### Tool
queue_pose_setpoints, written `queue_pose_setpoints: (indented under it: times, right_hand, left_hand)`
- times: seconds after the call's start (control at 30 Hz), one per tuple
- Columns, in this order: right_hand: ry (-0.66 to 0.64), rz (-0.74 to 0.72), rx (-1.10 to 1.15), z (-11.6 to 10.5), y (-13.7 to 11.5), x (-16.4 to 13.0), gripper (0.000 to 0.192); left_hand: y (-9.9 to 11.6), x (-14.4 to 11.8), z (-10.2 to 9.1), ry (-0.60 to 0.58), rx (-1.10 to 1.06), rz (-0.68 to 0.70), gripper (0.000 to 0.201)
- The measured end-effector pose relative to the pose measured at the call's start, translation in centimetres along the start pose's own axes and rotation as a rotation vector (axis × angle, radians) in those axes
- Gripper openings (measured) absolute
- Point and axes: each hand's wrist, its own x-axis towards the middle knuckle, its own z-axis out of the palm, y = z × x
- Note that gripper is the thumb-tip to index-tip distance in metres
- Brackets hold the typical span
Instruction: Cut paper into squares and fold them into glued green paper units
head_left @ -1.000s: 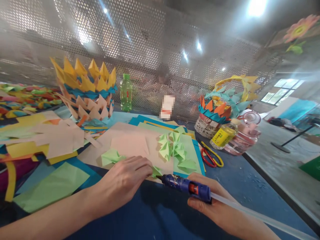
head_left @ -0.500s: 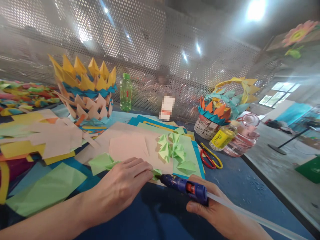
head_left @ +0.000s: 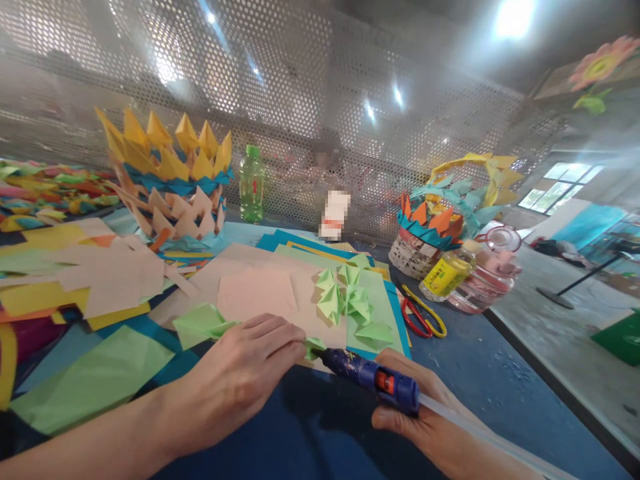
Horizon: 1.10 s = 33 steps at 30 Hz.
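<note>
My right hand [head_left: 420,407] is wrapped round a blue hot glue gun [head_left: 373,380], with a long clear glue stick [head_left: 465,420] trailing from its back end. The gun's dark nozzle meets a small folded piece of green paper [head_left: 314,348]. My left hand [head_left: 255,363] pinches that folded green paper with closed fingers, which hide most of it. Another green paper piece [head_left: 203,325] shows on the far side of my left hand. Several folded green paper points [head_left: 345,293] lie on the paper sheets just beyond, and a pale pink sheet [head_left: 257,293] sits beside them.
Red and yellow-handled scissors [head_left: 425,317] lie right of the sheets. A pointed paper basket [head_left: 175,180] and a green bottle [head_left: 252,183] stand at the back left. Another paper basket [head_left: 425,233], a yellow-labelled bottle [head_left: 447,275] and a pink jug [head_left: 483,287] stand right. Loose coloured paper covers the left.
The glue gun has shifted very slightly to the right and down, its nozzle still at the folded green paper. My left hand has hardly moved.
</note>
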Motion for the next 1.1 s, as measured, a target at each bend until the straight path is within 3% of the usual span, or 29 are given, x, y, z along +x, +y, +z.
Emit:
queue_pose_setpoints:
  times: [0.57, 0.9, 1.1]
  right_hand:
    - [0.032, 0.036, 0.026, 0.2, -0.1, 0.0, 0.054]
    - [0.068, 0.068, -0.02, -0.1, -0.1, -0.1, 0.047]
    - [0.055, 0.087, -0.004, -0.1, 0.8, -0.1, 0.031]
  left_hand:
    - [-0.8, -0.1, 0.0, 0.076, 0.025, 0.026, 0.022]
    - [-0.4, 0.1, -0.8, 0.084, 0.048, -0.015, 0.024]
    - [-1.0, 0.0, -0.8, 0.168, 0.072, 0.006, 0.023]
